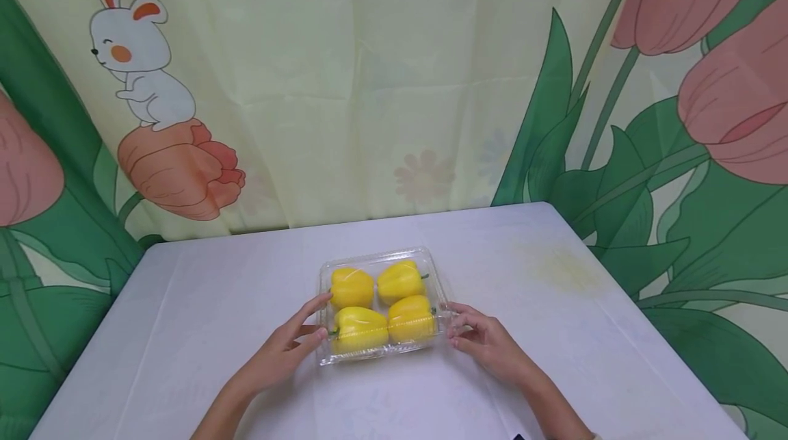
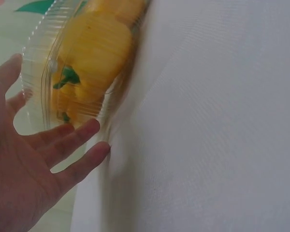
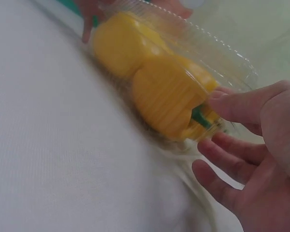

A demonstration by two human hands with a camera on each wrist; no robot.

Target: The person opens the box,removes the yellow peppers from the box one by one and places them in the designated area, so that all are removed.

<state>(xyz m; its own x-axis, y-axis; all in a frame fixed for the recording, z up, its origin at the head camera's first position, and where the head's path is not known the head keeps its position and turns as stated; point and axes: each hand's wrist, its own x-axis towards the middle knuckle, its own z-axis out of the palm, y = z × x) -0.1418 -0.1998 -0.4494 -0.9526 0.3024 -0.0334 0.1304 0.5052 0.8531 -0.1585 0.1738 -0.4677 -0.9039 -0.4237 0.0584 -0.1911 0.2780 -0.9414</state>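
Observation:
A clear plastic clamshell box [image 1: 375,263] holding several yellow bell peppers [image 1: 362,328] sits on the white table, its lid down over them. Along its left side lies my left hand [image 1: 280,356], fingers spread and tips touching or very near the plastic. The left wrist view shows that hand [image 2: 24,164] with its fingers apart beside the ribbed wall. At the right edge, my right hand [image 1: 489,346] pinches the box near the front corner. In the right wrist view, the thumb [image 3: 237,104] lies over the rim and the other fingers are below it.
The white tablecloth [image 1: 591,358] spreads around the box, with a faint yellowish stain [image 1: 563,265] at the right. Behind the table hangs a curtain [image 1: 295,84] printed with a rabbit and tulips. A small dark object [image 1: 519,436] shows at the bottom edge.

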